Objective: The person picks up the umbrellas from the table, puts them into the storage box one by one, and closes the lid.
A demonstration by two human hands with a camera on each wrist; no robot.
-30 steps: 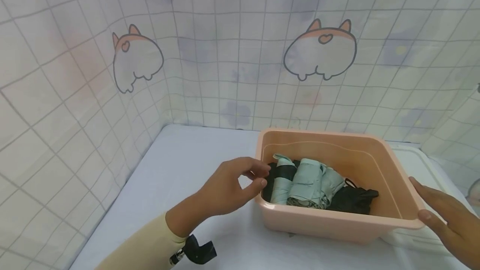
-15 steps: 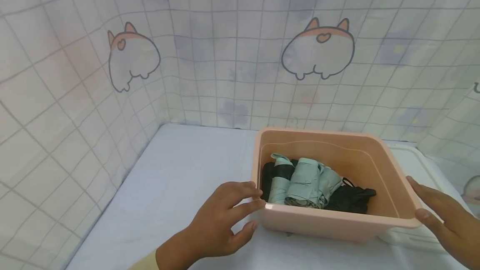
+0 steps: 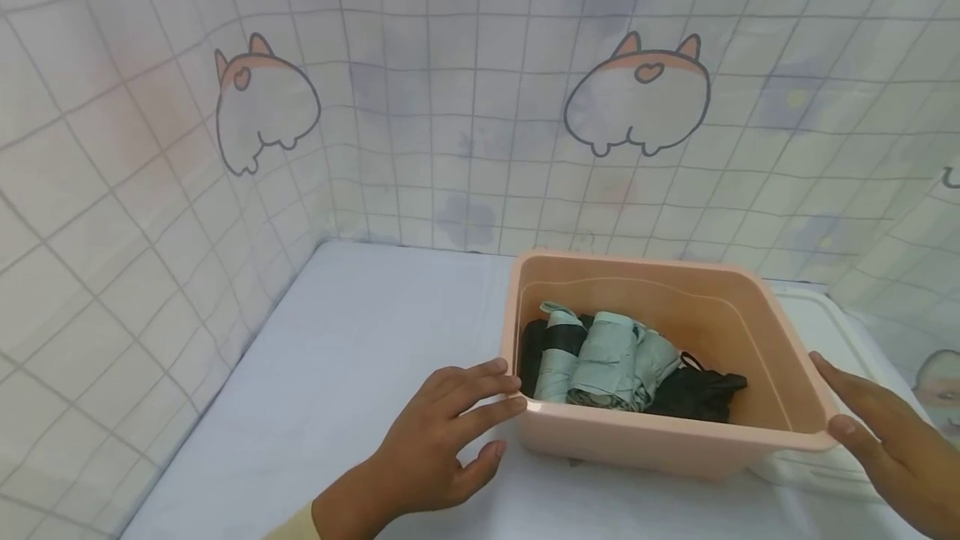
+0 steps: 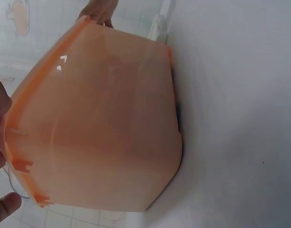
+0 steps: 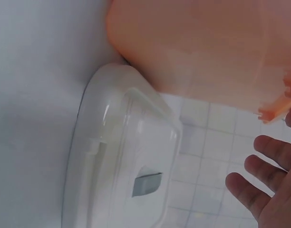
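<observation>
A peach plastic bin (image 3: pixel 637 440) stands on the table with its open top tilted toward the head camera. Spread fingers of my left hand (image 3: pixel 442 436) rest at its front left corner, the thumb held apart below the rim. At the opposite end, my right hand (image 3: pixel 888 444) has its fingertips and thumb against the right rim, the fingers nearly straight. Inside the bin lie a slim pale green fabric roll (image 3: pixel 558 365) with a black band and loop, a thicker pale green roll (image 3: pixel 606 361), and a crumpled black fabric bundle (image 3: pixel 697 394). Dark fabric shows behind the slim roll.
A white plastic lid (image 5: pixel 136 142) with a grey tab lies right of the bin, partly behind and beneath its overhang. White cloth (image 3: pixel 375 315) covers the table. Grid-patterned curtains (image 3: pixel 465 107) with cartoon animals close off the back and sides.
My left hand has come down from above the bin's left rim to its front left corner, mostly in the first half second. The right hand has kept its place on the rim.
</observation>
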